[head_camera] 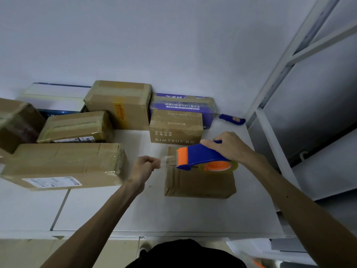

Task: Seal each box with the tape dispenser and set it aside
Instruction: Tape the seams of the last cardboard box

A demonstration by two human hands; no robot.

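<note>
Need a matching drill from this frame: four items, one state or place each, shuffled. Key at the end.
1. tape dispenser
2. left hand
3. blue-handled tool
4. KIMTRUE box

A. pinches the tape end
B. lies by the wall, right of the purple box
C. gripped by the right hand above the small box
D. stands just behind the small box

Pairs: 1-C, 2-A, 3-B, 4-D

The dispenser (201,156) is blue with an orange front plate and orange hub; its tape (234,167) is clear with a yellow tint. The box (199,184) below is plain brown. Behind, a lettered box (175,126) is brown with white print, and a purple box (182,105) bears white characters. The surface (154,209) is white.
</note>
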